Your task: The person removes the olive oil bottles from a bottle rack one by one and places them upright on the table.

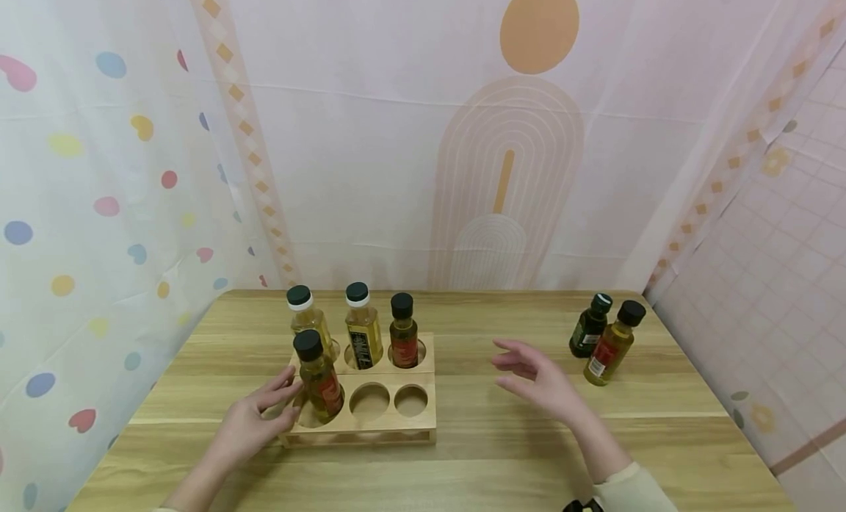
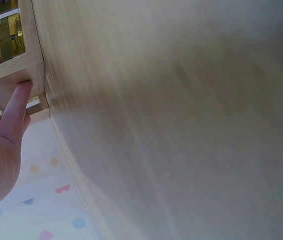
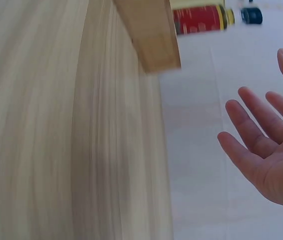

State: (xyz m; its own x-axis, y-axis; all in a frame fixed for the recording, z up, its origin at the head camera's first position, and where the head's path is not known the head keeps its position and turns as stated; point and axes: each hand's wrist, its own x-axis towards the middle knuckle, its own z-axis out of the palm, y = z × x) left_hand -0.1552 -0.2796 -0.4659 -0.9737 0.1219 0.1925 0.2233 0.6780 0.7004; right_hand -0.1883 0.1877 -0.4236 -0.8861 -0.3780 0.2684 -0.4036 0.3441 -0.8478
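Inside rack point(image 1: 425, 400), four bottles point(image 1: 363, 339); left hand point(image 1: 250, 422) apparently unclenched against side; right hand point(image 1: 542, 381) loose.

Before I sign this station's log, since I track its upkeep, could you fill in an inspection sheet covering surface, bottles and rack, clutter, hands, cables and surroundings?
Surface: wood-grain table; no spill seen.
Rack: two-tier wooden rack; two front holes hold no bottle.
Bottles in rack: black-capped bottle front left; three back-row bottles.
Bottles on table: dark green bottle and red-labelled bottle, both upright, right of the rack.
Clutter: nothing seen.
Left hand: touches the rack's left end.
Right hand: fingers spread, holding nothing, between the rack and the two right-hand bottles.
Cables: nothing seen.
Surroundings: patterned hangings behind and at both sides.
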